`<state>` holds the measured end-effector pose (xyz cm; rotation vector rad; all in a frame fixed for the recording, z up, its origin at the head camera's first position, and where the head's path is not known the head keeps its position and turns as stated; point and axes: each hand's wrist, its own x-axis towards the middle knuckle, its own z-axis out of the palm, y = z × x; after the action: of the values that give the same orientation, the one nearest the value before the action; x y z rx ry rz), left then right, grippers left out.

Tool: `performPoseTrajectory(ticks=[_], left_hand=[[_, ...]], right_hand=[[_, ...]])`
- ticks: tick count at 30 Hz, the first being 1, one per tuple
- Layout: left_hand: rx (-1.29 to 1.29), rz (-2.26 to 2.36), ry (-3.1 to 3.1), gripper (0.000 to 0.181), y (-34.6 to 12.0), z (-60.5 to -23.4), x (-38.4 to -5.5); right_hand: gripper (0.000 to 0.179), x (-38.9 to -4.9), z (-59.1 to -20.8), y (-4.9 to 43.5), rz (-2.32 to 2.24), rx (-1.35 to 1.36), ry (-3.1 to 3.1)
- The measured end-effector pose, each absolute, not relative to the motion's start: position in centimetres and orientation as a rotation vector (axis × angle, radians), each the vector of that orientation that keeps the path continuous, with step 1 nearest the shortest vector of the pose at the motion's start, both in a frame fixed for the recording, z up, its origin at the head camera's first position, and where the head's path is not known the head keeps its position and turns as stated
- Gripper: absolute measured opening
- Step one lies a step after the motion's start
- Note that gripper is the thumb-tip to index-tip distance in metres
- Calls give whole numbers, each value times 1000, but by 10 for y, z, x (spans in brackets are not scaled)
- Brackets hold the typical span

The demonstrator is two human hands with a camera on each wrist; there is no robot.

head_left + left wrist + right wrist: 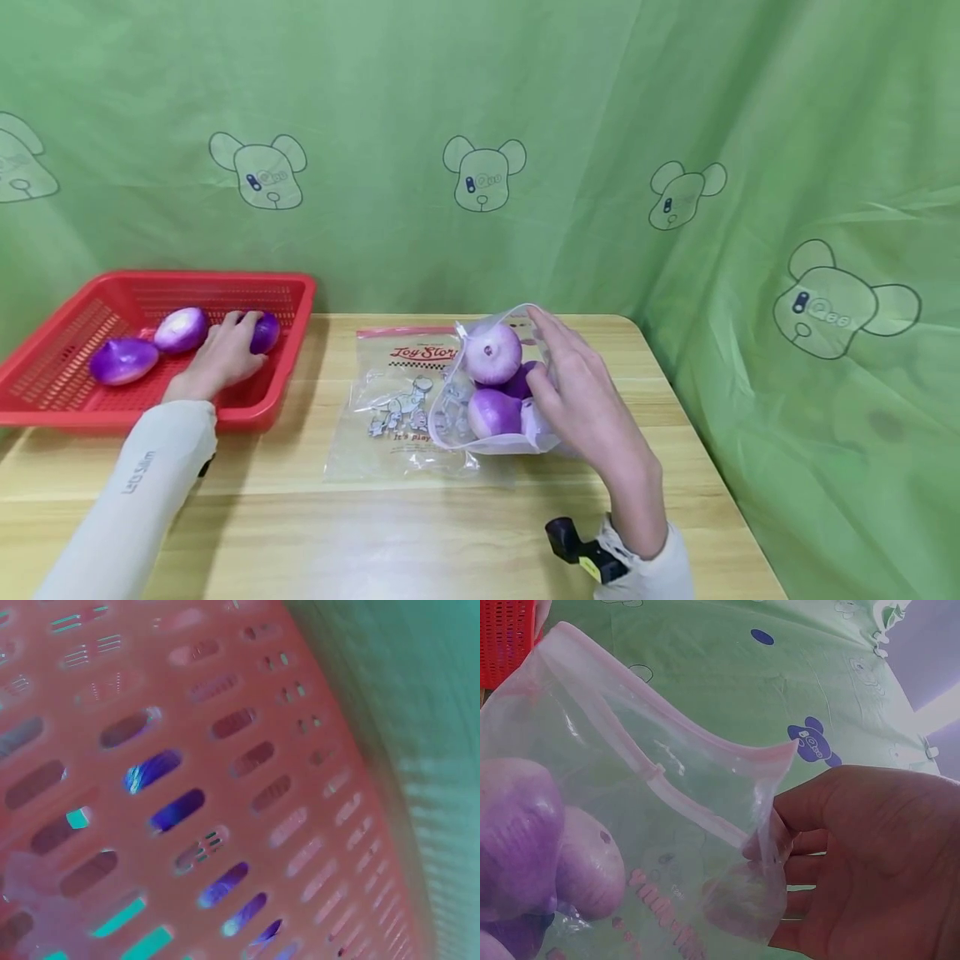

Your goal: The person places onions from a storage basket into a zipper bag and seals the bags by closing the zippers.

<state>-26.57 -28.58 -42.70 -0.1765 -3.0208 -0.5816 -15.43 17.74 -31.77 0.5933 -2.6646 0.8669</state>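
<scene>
My left hand [225,354] reaches into the red plastic basket [302,333], its fingers curled over a purple onion [266,333] near the right wall. Two more onions, a pale-topped one [182,330] and a darker one [124,361], lie left of that hand. My right hand [577,392] pinches the mouth edge of a clear zip bag [697,772] between thumb and fingers. Several onions [493,353] are inside this bag, whose mouth gapes toward the left. Slotted basket wall [247,787] fills the left wrist view, with purple showing through the slots; the left hand is hidden there.
A flat clear zip bag [390,400] with printed lettering and a red top edge lies on the wooden table [360,533], partly under the filled bag. Green curtain [570,217] with bear-head outlines hangs behind and along the right side.
</scene>
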Motion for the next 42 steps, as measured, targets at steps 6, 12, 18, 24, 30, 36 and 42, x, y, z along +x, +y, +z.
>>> performPoseTrajectory(ticks=[6,12,18,24,30,36,42], left_hand=[[-186,-533,-3026,57,-280,-425,-264],[-315,-463,-3019,47,-279,-425,-258],[-383,-503,-2983,46,-285,-428,-253],[-364,-541,-2913,51,-287,-425,-248],[-357,-588,-2800,52,-285,-419,-240],[-313,-633,-2711,53,-283,-413,-231],[-209,-626,-2739,58,-281,-409,-222]], right_hand=[[64,-154,-318,177,878,593,-2670],[64,-155,-318,177,868,597,-2668],[64,-156,-318,177,857,602,-2673],[64,-156,-318,177,859,599,-2686],[63,-156,-318,177,848,612,-2680],[64,-156,-319,176,852,611,-2685],[63,-155,-318,175,852,618,-2677]])
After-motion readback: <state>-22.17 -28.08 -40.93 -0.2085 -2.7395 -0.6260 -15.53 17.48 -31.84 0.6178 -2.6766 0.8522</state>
